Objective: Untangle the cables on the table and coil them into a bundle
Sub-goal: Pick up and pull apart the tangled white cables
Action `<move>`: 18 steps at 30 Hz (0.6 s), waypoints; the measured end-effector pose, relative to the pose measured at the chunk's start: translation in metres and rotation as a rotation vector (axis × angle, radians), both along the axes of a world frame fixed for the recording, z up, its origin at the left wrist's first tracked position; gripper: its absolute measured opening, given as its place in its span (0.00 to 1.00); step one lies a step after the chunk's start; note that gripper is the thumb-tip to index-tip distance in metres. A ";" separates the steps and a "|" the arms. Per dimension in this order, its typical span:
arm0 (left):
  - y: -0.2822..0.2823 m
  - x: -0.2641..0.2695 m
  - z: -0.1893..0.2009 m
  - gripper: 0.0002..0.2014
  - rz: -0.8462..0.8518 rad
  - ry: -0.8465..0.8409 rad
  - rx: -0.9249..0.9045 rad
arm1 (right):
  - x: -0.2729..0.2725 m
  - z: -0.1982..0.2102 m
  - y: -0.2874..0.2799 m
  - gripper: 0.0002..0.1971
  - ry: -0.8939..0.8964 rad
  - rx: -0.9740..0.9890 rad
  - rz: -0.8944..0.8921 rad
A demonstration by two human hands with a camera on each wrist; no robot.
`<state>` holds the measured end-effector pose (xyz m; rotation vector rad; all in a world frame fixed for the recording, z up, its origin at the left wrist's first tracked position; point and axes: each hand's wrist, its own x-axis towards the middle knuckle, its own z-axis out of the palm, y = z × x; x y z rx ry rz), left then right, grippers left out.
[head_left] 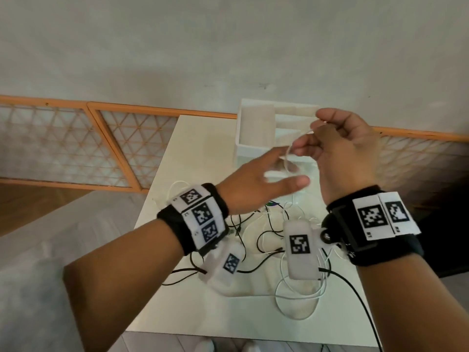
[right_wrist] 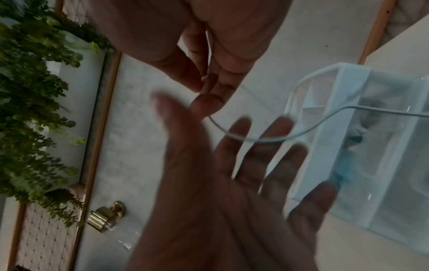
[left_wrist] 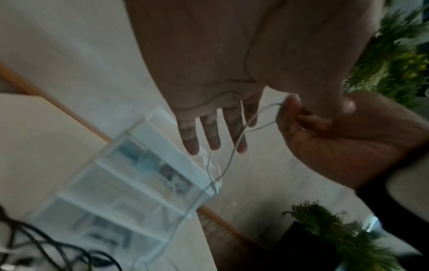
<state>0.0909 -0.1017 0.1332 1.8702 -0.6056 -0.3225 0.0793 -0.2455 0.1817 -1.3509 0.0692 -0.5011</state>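
both hands were up: right hand (head_left: 347,153) pinched the thin white cable (head_left: 288,161), left hand (head_left: 256,184) spread flat holding nothing, so tugging could've cinched the tangle (head_left: 266,232) on the tabletop (head_left: 177,288).

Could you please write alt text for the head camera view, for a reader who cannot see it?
The right hand pinches a loop of thin white cable above a white table, while the open left hand reaches toward it. Tangled black and white cables lie below.
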 end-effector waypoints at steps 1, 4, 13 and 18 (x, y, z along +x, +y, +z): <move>-0.008 -0.001 -0.004 0.17 -0.008 -0.024 -0.004 | 0.001 0.001 -0.001 0.09 -0.007 0.003 -0.038; -0.009 -0.002 -0.034 0.14 0.063 -0.028 0.077 | 0.009 0.001 -0.019 0.09 -0.010 -0.009 -0.154; 0.050 -0.011 -0.127 0.16 0.302 0.158 0.423 | 0.060 -0.049 -0.111 0.21 0.235 -0.417 -0.255; 0.033 -0.002 -0.089 0.15 0.338 -0.009 0.240 | 0.025 -0.088 -0.087 0.36 0.478 -1.004 0.005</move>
